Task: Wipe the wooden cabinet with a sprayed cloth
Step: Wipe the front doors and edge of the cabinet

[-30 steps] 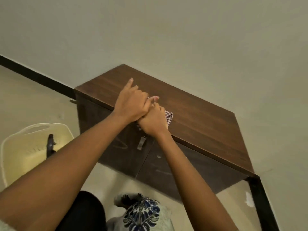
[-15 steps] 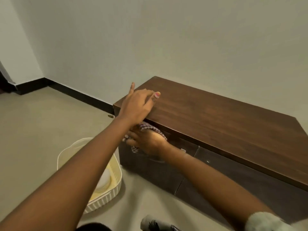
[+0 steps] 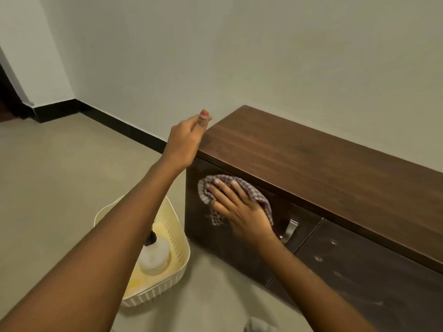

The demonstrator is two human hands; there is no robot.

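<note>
Right hand (image 3: pixel 239 212), fingers spread flat, presses the checked cloth (image 3: pixel 254 191) against the cabinet (image 3: pixel 311 159) door beside its handle (image 3: pixel 288 230). Left hand (image 3: pixel 185 140), loosely curled and empty, rests at the cabinet's top corner.

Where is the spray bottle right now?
The spray bottle stands in the cream basket on the floor, lower left in the head view, beside the cabinet's left end and partly hidden by the left forearm.
</note>
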